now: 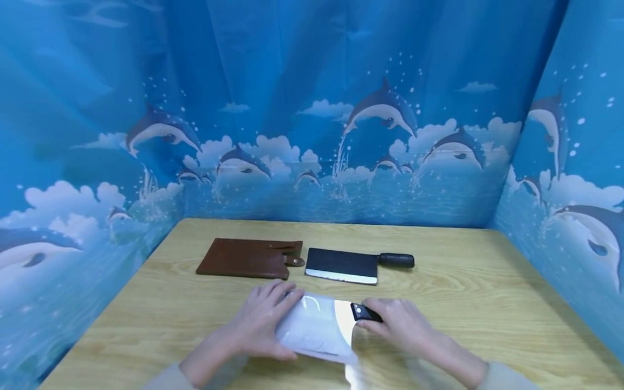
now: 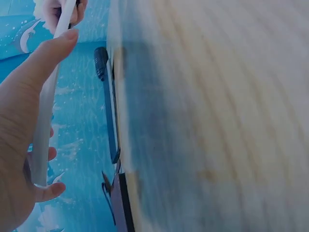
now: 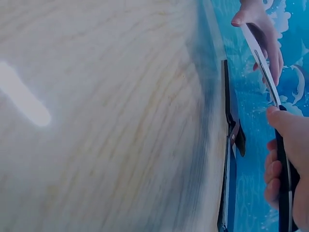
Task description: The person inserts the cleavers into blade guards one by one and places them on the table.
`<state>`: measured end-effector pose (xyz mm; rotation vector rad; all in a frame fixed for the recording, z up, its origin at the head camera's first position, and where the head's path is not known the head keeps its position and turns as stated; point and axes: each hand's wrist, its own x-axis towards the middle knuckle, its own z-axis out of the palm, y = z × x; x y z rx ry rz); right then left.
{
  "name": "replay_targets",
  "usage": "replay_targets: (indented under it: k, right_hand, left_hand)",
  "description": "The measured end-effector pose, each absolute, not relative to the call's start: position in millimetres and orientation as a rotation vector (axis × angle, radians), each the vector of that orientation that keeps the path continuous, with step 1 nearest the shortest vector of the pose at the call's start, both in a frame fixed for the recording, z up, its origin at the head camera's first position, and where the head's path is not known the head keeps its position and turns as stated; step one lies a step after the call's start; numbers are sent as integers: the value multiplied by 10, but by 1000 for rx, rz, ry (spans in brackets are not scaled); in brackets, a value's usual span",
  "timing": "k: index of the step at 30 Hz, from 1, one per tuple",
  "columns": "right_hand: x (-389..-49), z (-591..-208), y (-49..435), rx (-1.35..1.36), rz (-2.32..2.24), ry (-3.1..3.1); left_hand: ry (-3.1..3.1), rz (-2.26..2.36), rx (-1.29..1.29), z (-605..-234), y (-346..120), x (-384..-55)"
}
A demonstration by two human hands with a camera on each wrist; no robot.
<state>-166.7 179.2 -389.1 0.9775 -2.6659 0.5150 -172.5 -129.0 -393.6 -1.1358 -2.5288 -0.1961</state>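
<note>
My left hand (image 1: 260, 322) holds a whitish, see-through blade cover (image 1: 312, 330) by its left end, thumb on the near edge and fingers on the far edge. The cover lies over most of the blade of a kitchen knife (image 1: 343, 319); a bright strip of blade shows beside the handle. My right hand (image 1: 397, 325) grips that knife's black handle (image 3: 286, 179). In both wrist views, knife and cover are held up off the table. Beyond the hands, a black-bladed cleaver (image 1: 341, 265) lies flat, handle to the right. Left of it lies a brown leather sheath (image 1: 248, 258) with a snap strap.
The wood-grain table (image 1: 453, 260) reaches back to a blue curtain (image 1: 292, 108) printed with dolphins. More of this curtain hangs at the left and right. The leather sheath and the cleaver lie close together just behind my hands.
</note>
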Motion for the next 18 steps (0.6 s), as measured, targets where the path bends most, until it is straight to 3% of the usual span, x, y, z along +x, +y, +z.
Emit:
replay_targets:
  k: [18]
  right_hand:
    - [-2057, -3965, 1641, 1082, 649, -2789]
  left_hand:
    - [-2756, -57, -1058, -3909, -1501, -1944]
